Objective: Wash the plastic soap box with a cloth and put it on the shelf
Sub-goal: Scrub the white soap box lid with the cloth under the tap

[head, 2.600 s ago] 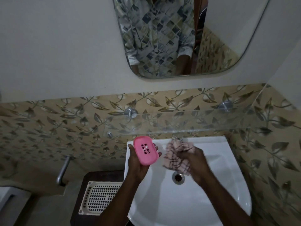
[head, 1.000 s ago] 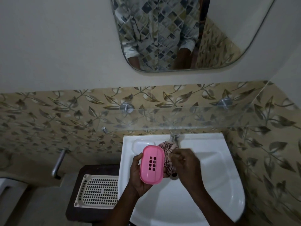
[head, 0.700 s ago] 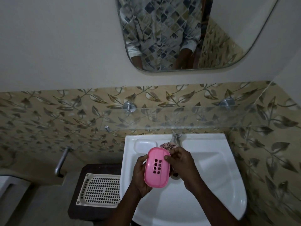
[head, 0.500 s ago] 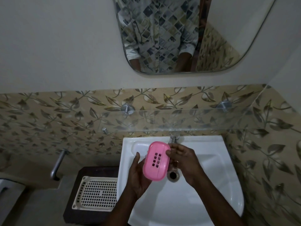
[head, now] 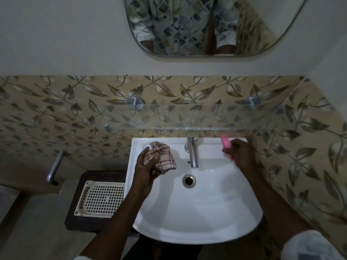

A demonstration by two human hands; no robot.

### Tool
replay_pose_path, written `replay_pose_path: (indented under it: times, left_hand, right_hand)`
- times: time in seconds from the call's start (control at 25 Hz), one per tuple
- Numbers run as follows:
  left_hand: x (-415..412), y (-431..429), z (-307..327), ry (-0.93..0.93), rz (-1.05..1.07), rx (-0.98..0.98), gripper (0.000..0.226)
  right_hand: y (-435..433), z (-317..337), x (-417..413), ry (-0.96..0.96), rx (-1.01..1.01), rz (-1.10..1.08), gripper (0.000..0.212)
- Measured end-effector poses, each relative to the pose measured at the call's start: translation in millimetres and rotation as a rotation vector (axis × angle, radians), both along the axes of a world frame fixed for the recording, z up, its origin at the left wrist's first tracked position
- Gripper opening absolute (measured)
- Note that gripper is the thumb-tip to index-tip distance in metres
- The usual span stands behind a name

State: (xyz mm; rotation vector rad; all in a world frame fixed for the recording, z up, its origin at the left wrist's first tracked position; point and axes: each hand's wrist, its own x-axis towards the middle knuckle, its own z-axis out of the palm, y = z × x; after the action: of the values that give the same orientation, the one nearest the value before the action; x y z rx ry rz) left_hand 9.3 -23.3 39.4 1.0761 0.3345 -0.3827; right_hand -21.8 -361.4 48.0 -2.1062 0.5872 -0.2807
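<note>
Presently we list: pink soap box (head: pixel 225 142), gripped edge-on by right hand (head: pixel 242 154), just below glass shelf (head: pixel 206 117); left hand (head: pixel 146 166) clutches cloth (head: pixel 163 156).

White sink (head: pixel 197 231), tap (head: pixel 192 154), mirror (head: pixel 262 25), perforated tray (head: pixel 99 201)

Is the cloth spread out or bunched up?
Bunched up: the checked cloth is crumpled into a wad, gripped by the left hand over the left of the sink.

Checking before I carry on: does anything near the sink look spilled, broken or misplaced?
Nothing stands out. The left hand grips the cloth over the sink, the right hand holds the soap box beside the tap, and the glass shelf looks intact.
</note>
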Motion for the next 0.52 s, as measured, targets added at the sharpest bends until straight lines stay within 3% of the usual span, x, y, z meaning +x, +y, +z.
replay_pose_path:
  times: [0.08,0.28,0.44,0.52]
  left_hand:
    - [-6.0,1.2,-2.3,-0.020,-0.025,-0.021,0.040]
    - [-14.6,-4.2,-8.1,0.081,-0.048,-0.001,0.021]
    - [-16.8,-11.6,-9.4,0.129,-0.050,-0.017,0.018]
    - [-16.5,-20.6,-8.7,0.123,-0.072,-0.044,0.022]
  right_hand:
    - [3.3,-25.8,12.6,0.097,-0.351,0.155,0.032]
    - [14.2,-65.5,27.1,0.437,-0.810,0.358,0.032]
    - [11.5,-76.3,24.0,0.491,-0.883,0.422,0.038]
    - [10.9,-61.9,18.9,0.389,-0.647,0.333,0.038]
